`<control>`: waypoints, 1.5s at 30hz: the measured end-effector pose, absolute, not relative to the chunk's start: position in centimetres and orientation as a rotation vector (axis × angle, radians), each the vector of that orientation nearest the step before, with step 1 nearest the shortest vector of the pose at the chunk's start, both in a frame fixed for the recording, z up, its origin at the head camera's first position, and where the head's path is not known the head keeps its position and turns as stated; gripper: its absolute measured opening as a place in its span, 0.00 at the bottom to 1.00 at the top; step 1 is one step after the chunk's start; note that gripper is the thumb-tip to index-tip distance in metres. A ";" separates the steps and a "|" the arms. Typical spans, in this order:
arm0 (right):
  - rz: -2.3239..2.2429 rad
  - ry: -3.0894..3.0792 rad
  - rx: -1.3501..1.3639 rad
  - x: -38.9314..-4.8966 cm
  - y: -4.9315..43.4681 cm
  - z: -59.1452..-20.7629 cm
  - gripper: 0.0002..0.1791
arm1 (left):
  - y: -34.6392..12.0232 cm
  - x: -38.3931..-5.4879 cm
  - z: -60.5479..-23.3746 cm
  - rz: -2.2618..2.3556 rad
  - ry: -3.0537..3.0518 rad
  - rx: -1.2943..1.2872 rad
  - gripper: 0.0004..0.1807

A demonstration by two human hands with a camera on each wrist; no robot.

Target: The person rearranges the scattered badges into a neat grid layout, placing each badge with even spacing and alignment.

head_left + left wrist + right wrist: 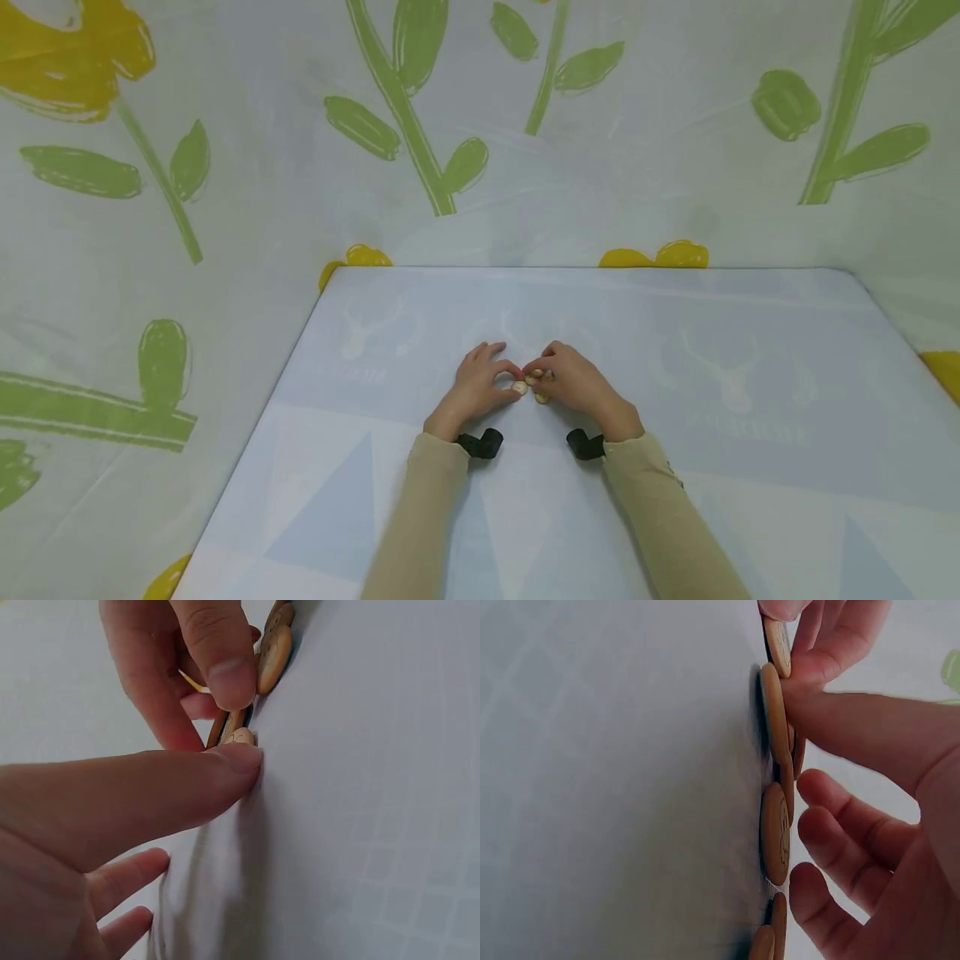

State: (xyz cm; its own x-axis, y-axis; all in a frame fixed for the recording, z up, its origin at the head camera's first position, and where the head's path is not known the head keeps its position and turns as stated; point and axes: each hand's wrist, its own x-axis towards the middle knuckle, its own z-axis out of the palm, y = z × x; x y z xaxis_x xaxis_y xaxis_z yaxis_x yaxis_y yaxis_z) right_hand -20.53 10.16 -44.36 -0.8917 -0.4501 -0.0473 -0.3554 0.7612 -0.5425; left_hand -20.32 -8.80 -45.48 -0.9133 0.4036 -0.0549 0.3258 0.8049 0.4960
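Flowery backdrop point(262, 125), pale blue-and-white tabletop point(750, 333). So there's this small wooden disc point(520, 387) on it, pinched between thumb and index of the left hand point(474, 385), other fingers spread. Right hand point(577, 379) has its fingers pinching a neighbouring disc point(530, 381) just right of that first one, more discs point(775, 834) nearby.

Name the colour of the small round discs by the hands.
The discs are light brown, seen best in the right wrist view.
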 end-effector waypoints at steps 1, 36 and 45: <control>-0.791 2.795 -0.643 -20.5 10.2 -44.4 0.13 | -8.8 -20.3 -45.5 0.741 2.829 0.576 0.10; -0.728 2.847 -0.493 -20.8 10.3 -44.5 0.10 | -9.0 -20.4 -46.3 0.839 2.833 0.568 0.10; -0.823 2.775 -0.490 -20.6 10.4 -44.5 0.07 | -8.9 -20.2 -46.3 0.847 2.822 0.550 0.10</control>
State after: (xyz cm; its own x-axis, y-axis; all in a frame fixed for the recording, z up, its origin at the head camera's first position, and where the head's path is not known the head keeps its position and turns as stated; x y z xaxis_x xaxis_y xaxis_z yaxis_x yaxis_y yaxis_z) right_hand -20.65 10.39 -44.47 -0.9237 -0.3695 -0.1012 -0.2546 0.7894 -0.5586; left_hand -20.20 -8.91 -46.28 -0.9226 0.3844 -0.0325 0.3029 0.7740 0.5560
